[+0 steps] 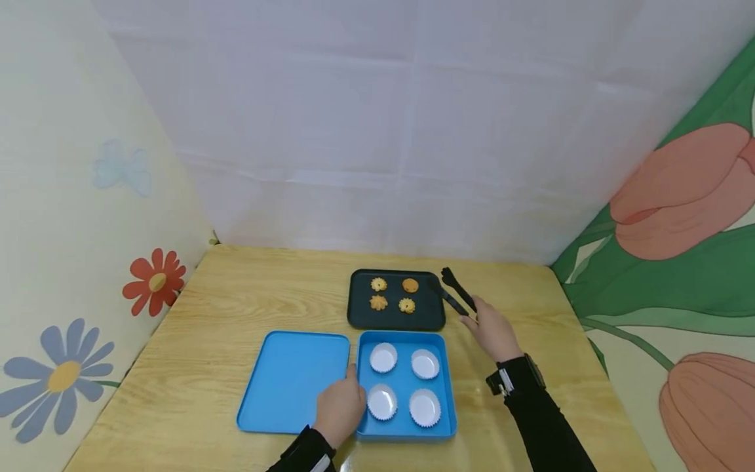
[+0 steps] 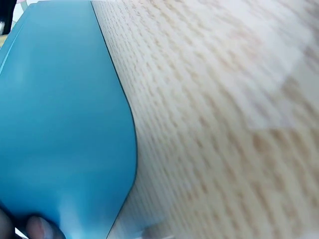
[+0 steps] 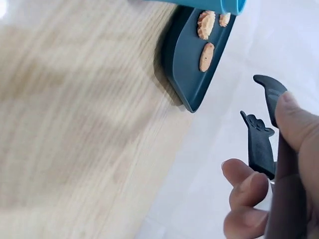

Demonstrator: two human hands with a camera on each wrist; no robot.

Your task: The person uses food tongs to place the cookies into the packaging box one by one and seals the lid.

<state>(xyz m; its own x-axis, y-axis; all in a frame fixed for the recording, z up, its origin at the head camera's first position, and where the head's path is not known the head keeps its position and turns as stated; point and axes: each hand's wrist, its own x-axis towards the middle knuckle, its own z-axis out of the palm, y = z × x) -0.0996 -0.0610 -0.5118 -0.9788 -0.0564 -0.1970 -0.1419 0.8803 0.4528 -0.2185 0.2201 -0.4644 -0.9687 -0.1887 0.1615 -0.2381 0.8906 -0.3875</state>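
A pair of black tongs (image 1: 459, 292) is in my right hand (image 1: 492, 330), its two arms spread apart and nothing between the tips. One arm overlaps the right edge of the dark baking tray (image 1: 425, 321) in the head view. Several golden cookies (image 1: 379, 303) sit on that tray. Nearer me stands a blue box (image 1: 407, 431) holding several white fluted paper cups (image 1: 425, 364), all without cookies. My left hand (image 1: 341, 408) grips the box's left wall, its index finger pointing forward along it. Fingertips (image 2: 40, 228) show against the blue side in the left wrist view.
To the left of the box, a flat blue lid (image 1: 291, 380) lies on the wooden table (image 1: 194, 367). White cloth (image 1: 377, 164) hangs behind the table. Flower-printed walls (image 1: 678, 295) flank both sides.
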